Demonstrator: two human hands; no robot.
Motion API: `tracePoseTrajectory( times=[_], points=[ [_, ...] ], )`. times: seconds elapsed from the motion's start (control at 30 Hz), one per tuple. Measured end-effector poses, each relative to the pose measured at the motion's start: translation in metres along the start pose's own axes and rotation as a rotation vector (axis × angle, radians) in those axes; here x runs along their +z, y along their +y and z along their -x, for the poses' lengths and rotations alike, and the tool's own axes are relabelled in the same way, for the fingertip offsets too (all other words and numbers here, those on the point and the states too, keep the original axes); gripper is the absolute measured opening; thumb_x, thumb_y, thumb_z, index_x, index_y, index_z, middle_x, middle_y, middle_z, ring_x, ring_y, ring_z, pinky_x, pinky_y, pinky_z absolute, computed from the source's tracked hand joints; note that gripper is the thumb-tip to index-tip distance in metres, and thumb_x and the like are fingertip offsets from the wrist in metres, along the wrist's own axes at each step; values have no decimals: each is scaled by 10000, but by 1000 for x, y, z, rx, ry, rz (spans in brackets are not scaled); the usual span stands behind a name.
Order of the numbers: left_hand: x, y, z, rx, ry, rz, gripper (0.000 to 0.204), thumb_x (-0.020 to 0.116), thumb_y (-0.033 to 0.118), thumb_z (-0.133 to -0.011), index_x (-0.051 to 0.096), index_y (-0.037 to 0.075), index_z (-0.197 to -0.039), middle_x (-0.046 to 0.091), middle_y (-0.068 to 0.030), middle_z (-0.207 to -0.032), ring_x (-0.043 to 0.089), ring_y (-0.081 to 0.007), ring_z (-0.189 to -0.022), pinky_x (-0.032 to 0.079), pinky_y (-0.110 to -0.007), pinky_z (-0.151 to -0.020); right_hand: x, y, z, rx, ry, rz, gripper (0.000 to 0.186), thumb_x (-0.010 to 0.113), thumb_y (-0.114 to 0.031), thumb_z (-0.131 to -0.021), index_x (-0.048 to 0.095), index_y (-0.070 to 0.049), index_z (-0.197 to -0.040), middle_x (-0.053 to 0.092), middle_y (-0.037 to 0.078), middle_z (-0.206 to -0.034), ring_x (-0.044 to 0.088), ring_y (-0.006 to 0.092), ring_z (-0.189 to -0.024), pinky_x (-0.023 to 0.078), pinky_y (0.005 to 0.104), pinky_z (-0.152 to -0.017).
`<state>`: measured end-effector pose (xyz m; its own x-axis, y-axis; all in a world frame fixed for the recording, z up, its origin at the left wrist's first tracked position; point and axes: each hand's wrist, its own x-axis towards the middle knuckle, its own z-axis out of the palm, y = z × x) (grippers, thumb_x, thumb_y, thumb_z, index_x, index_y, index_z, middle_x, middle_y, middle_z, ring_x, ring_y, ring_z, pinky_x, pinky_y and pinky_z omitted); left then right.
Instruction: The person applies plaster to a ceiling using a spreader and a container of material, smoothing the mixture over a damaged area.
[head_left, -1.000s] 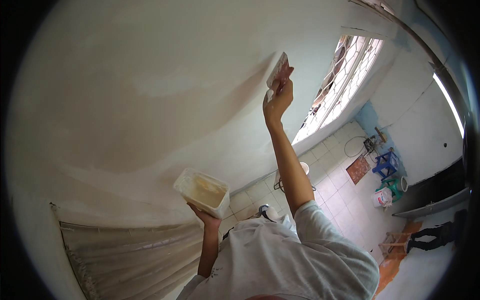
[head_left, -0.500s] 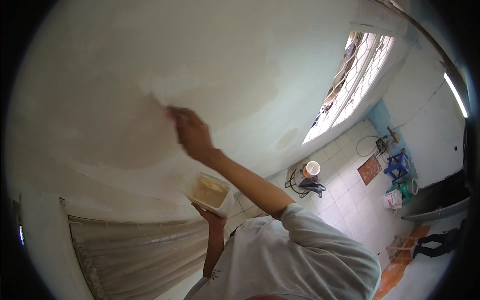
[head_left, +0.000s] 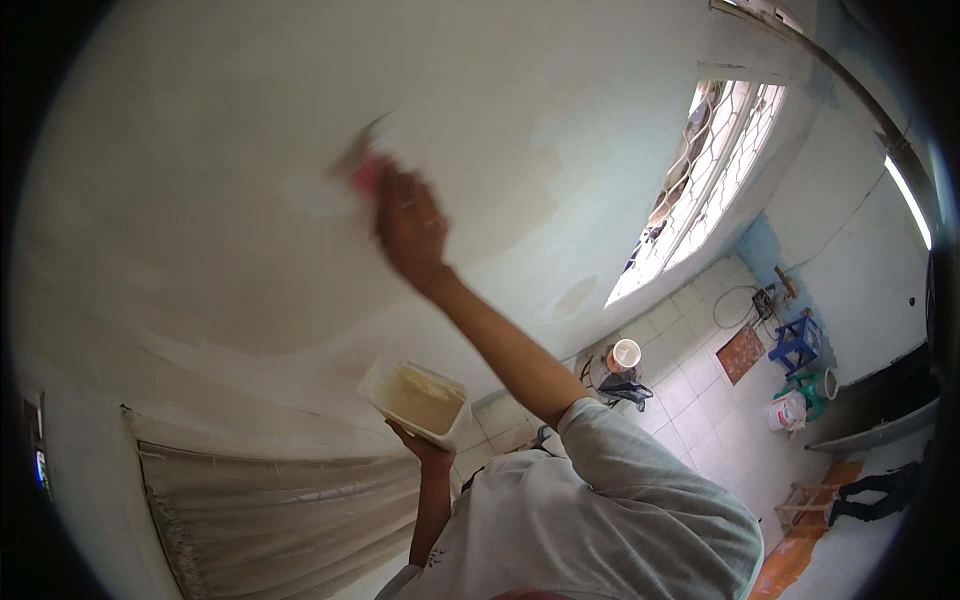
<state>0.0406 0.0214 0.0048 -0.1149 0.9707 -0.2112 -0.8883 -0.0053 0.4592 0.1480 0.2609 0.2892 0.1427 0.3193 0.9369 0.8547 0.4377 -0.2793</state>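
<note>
My right hand (head_left: 412,225) is raised against the pale wall (head_left: 240,120), its fingers closed round the red handle of a putty knife (head_left: 366,172). The knife is smeared by motion, its dark blade at or close to the wall surface. A wide beige-grey patch of filler (head_left: 270,290) spreads around and below it. Lower down, my left hand (head_left: 426,446) supports a whitish rectangular plastic tub (head_left: 440,436) from beneath. The tub is tilted, its open top showing beige paste inside. Part of the left fingers is hidden under it.
A barred window (head_left: 690,180) is set in the wall at right. Below lie a white bucket (head_left: 626,353) on a stand, a blue stool (head_left: 797,340) and another bucket (head_left: 787,410). A beige curtain (head_left: 290,500) hangs at lower left. A person's legs (head_left: 875,493) show at far right.
My right hand has moved up and slightly right along the wall with the putty knife, and its blade has turned upward. The tub in my left hand has shifted slightly.
</note>
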Motion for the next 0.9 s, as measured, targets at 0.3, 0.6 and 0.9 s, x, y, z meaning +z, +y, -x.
tracePoseTrajectory(
  times=[0.3, 0.6, 0.9],
  points=[
    [19, -3, -7, 69, 22, -23, 845, 371, 804, -930, 359, 225, -1545, 423, -9, -1539, 439, -254, -1384, 377, -463, -1146, -61, 80, 27, 300, -64, -573, 439, 564, -9, -921, 593, -83, -1352, 664, 126, -1155, 685, 273, -904, 560, 363, -708],
    [13, -32, -16, 93, 54, 42, 836, 358, 810, -929, 380, 236, -1536, 431, 1, -1534, 443, -255, -1384, 394, -463, -1134, -18, 108, -29, 118, 164, 147, 465, 634, -76, -909, 559, -10, -1363, 625, 176, -1134, 638, 320, -915, 537, 435, -712],
    [53, -39, -43, 0, 72, 34, 836, 368, 806, -925, 404, 218, -1518, 473, -4, -1499, 472, -268, -1362, 410, -467, -1122, -59, 59, 48, 120, -237, -650, 386, 571, -37, -952, 625, -110, -1327, 666, 94, -1198, 685, 205, -879, 577, 326, -681]
  ],
)
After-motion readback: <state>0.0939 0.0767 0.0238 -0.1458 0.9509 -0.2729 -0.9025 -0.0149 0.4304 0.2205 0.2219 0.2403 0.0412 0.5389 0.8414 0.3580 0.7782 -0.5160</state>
